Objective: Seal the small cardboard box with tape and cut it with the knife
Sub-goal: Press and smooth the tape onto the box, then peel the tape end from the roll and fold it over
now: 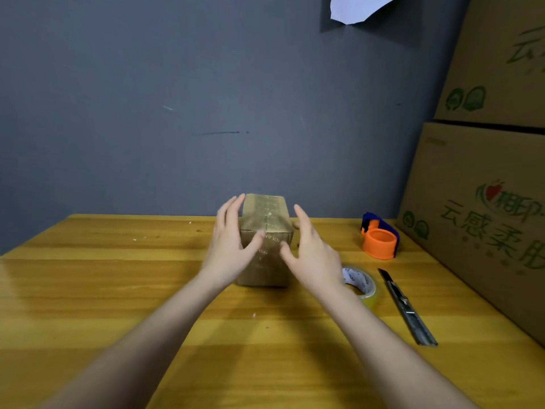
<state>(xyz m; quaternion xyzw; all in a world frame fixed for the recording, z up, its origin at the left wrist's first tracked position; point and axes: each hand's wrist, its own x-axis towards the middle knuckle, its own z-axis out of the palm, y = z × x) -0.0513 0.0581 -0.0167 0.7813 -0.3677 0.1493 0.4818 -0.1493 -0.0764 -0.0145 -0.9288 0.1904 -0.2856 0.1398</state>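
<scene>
While we look down at the wooden table (pixel 118 290), our two hands flank the small cardboard box (pixel 265 228) that stands near the middle of it, toward the grey wall (pixel 177 98). Its long axis runs away from us, one short end facing us and the other pointing at the wall. A strip of tape (pixel 270 215) shows along the middle of its top, following that same axis, and runs down the near end.

Our left hand (pixel 230 249) sits at the box's left side, fingers straight and spread, thumb across the near face. Our right hand (pixel 312 249) is at the right side, fingers likewise extended and relaxed; whether it touches the cardboard we cannot tell. Neither hand grips anything.

To the right, the roll of clear tape (pixel 364 286) lies flat just behind our right wrist. Beside it the knife (pixel 408 309) lies with its blade end pointing away from us. Farther back stands an orange tape dispenser (pixel 380 240), close to the large cartons (pixel 477 208) stacked at the table's right edge.
</scene>
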